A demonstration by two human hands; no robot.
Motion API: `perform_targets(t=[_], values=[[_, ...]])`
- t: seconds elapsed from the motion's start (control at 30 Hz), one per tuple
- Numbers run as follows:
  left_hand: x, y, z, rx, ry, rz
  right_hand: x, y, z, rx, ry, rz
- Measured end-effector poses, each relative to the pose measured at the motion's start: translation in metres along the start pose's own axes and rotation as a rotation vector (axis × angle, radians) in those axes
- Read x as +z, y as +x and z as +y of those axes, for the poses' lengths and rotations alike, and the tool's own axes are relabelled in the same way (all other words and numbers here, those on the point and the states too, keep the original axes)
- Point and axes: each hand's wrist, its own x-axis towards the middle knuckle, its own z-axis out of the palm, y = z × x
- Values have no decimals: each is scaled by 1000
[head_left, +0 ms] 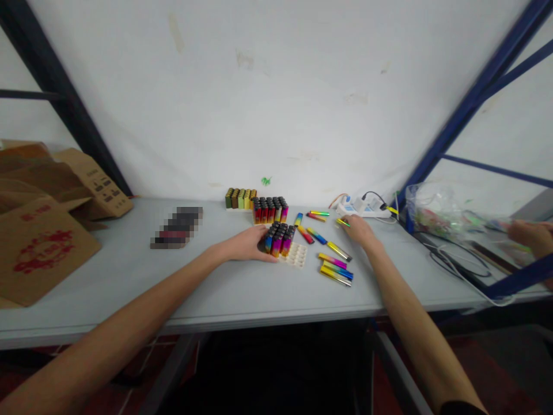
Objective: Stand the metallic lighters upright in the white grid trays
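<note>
My left hand [248, 244] is closed round the left side of a cluster of upright multicoloured lighters [280, 240], which stand in a white tray [297, 255] with bare holes at its right. Farther right, my right hand [358, 228] pinches a yellow-green lighter [343, 222] at its fingertips. Several loose lighters lie between the hands, among them a yellow and silver one [339, 251] and a yellow one [335, 275] nearest the front edge. Behind the cluster stands a block of red and purple lighters [270, 211], with green and yellow ones [241, 199] to its left.
Cardboard boxes [52, 248] fill the left end of the table [207, 294]. A blurred dark object [177, 227] lies left of centre. A power strip [363, 207] with cables is at the back right. Beyond the blue frame are a plastic bag [432, 213] and another person's hand [531, 236].
</note>
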Motion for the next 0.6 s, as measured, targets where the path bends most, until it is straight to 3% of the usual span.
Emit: perform_targets(t=[0.17, 0.37, 0.5, 0.6], values=[[0, 0, 1, -3, -27, 0, -31, -16, -11, -79, 372, 108], [-1, 0, 4, 87, -48, 5, -71, -45, -61, -268, 699, 284], [-1, 0, 2, 98, -50, -3, -76, -56, -89, -219, 947, 266], [0, 0, 0, 73, -45, -13, -68, -60, -102, -311, 914, 182]])
